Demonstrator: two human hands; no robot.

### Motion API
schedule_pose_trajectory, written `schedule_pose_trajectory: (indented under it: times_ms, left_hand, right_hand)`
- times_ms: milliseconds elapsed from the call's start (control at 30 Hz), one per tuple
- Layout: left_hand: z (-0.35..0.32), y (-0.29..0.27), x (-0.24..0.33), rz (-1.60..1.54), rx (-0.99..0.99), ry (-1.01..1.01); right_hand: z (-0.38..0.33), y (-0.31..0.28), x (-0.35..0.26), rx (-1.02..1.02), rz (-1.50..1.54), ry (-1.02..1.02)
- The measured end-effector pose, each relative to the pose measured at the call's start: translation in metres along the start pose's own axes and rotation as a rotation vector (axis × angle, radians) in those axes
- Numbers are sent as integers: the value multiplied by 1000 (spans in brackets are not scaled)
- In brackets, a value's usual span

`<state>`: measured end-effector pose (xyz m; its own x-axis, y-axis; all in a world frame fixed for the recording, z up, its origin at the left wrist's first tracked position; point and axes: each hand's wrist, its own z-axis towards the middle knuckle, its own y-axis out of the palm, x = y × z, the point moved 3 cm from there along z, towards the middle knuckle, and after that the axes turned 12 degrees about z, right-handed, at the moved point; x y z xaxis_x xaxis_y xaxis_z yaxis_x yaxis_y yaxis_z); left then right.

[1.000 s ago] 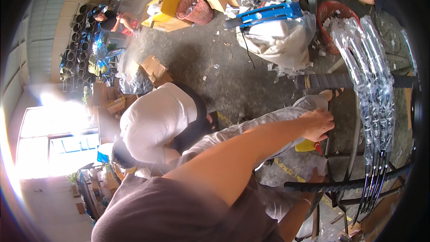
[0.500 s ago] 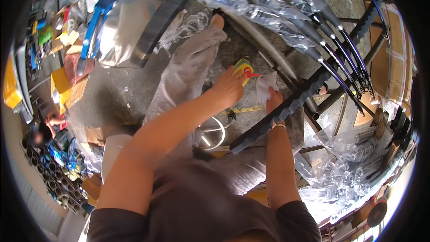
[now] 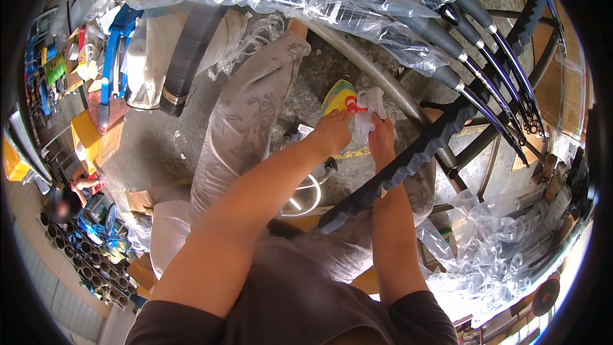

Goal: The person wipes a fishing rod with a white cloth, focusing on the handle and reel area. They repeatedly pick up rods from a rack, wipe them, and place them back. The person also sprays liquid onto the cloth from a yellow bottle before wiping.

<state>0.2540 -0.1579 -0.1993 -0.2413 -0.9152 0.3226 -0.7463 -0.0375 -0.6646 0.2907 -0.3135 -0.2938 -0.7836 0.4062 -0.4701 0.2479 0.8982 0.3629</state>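
Note:
Between my knees, a yellow-green bottle (image 3: 334, 94) with a red nozzle cap (image 3: 352, 103) is low over the floor. My left hand (image 3: 333, 131) is just below the bottle and hides its lower part. Its fingers are drawn together beside the nozzle and the edge of a crumpled white cloth (image 3: 370, 101); what they grip is hidden. The nozzle points right and overlaps the cloth. My right hand (image 3: 382, 137) pinches the lower right side of the cloth.
A metal frame tube (image 3: 364, 67) and a dark ridged foam strip (image 3: 396, 166) cross close to my right arm. Plastic-wrapped black tubes (image 3: 383, 22) with cables lie across the top. Clear plastic wrap (image 3: 491, 249) piles up at right; a blue metal part (image 3: 113, 57) stands at left.
My left hand has shifted down from the bottle's side, so more of the bottle shows. The cloth and my right hand have moved slightly left, closer to the nozzle.

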Motion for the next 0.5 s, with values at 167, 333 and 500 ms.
schedule_pose_trajectory:
  times_ms: [167, 333, 500]
  left_hand:
    - [10, 24, 3, -2, 135, -155]
    - [7, 25, 3, 10, 157, -123]
    - [15, 36, 0, -26, 259, -234]
  right_hand:
    - [4, 0, 3, -19, -7, -8]
    - [8, 6, 8, 19, -9, 9]
    - [5, 7, 6, 29, -15, -34]
